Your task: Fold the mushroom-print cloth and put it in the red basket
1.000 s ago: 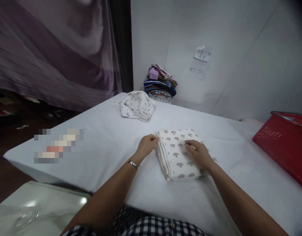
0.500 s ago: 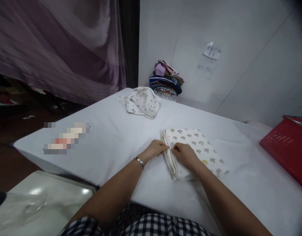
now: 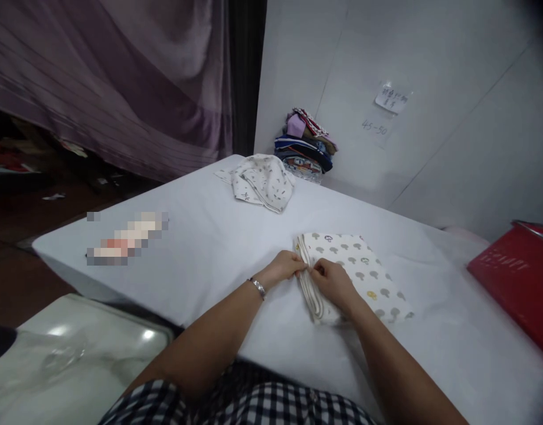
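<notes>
A white cloth with mushroom prints [image 3: 364, 265], folded in several layers like a blanket, lies flat on the white-covered table [image 3: 200, 254]. My left hand [image 3: 285, 265], with a metal bracelet at its wrist, pinches the layered left edge of the cloth. Close beside it, my right hand [image 3: 332, 283] rests on top of the cloth, thumb and fingertips closed on the same edge. The two sets of fingertips almost meet there. Part of the cloth is hidden under my right hand and forearm.
A crumpled white cloth with small dark prints [image 3: 265, 183] lies toward the back. Behind it, folded clothes [image 3: 304, 144] are stacked against the wall. A red bag [image 3: 514, 271] stands at the right, a blurred-out item [image 3: 125, 239] at the left. A pale glossy stool [image 3: 90, 348] is below left.
The whole view has shifted slightly, with things appearing a little farther right. Both hands stay at the cloth's left edge, and the cloth's fold looks the same.
</notes>
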Tool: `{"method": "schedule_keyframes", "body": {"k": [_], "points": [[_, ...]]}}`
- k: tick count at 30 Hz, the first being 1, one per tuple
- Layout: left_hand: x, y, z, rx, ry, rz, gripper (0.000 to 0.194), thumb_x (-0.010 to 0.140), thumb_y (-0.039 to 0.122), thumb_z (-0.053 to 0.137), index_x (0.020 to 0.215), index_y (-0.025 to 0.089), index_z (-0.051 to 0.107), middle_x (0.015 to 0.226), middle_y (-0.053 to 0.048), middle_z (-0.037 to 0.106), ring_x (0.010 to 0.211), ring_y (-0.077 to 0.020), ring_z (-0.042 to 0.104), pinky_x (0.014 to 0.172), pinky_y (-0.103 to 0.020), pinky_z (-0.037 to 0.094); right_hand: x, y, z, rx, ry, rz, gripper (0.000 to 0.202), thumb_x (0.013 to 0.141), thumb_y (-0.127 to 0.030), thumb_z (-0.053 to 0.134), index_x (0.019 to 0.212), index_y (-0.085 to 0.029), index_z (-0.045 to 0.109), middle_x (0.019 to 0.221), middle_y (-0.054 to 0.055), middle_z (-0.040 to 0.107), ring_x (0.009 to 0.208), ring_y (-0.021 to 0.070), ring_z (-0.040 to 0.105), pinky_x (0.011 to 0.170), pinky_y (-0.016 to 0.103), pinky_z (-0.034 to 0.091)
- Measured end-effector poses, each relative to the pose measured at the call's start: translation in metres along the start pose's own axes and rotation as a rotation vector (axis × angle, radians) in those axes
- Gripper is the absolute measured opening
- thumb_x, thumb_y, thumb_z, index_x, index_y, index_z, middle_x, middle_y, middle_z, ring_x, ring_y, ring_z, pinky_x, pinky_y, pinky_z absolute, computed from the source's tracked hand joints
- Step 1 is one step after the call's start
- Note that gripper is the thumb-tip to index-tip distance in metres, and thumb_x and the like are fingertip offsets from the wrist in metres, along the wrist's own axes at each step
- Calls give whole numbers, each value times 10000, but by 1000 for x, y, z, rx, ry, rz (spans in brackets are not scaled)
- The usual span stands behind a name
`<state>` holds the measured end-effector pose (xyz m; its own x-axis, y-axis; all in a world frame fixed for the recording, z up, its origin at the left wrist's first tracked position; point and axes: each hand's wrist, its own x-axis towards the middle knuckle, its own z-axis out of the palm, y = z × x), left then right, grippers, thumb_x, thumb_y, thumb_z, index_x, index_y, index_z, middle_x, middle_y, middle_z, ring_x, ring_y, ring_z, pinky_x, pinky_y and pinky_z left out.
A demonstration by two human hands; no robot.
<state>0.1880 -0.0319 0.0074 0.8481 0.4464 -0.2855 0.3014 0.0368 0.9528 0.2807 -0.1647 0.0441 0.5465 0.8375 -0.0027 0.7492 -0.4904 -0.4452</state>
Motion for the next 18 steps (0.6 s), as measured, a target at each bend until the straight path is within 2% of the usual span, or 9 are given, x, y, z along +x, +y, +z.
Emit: {"method": "schedule_keyframes", "body": {"k": [4,12,18], "points": [[1,-1,0,8,2,-1,184,670,257,606,547,149,523,429,47,478,373,-49,339,382,-187,244,0,0,0,-56,-4,-7,184,827,-317,493,740,-179,578,708,33,635,629,141,532,569,242,329],[3,-2,1,14,7,-6,179,679,257,599,554,148,532,439,41,502,351,-47,331,376,-196,230,3,11,2,230,53,-30,230,831,-324,434,726,-181,579,619,0,593,569,128,508,545,227,356],[0,1,0,25,-2,-2,190,679,269,590,544,151,527,436,36,503,348,-49,331,376,-197,233,1,-3,4,-19,35,-11,187,829,-259,443,732,-180,581,706,34,637,648,148,545,596,243,341]]}}
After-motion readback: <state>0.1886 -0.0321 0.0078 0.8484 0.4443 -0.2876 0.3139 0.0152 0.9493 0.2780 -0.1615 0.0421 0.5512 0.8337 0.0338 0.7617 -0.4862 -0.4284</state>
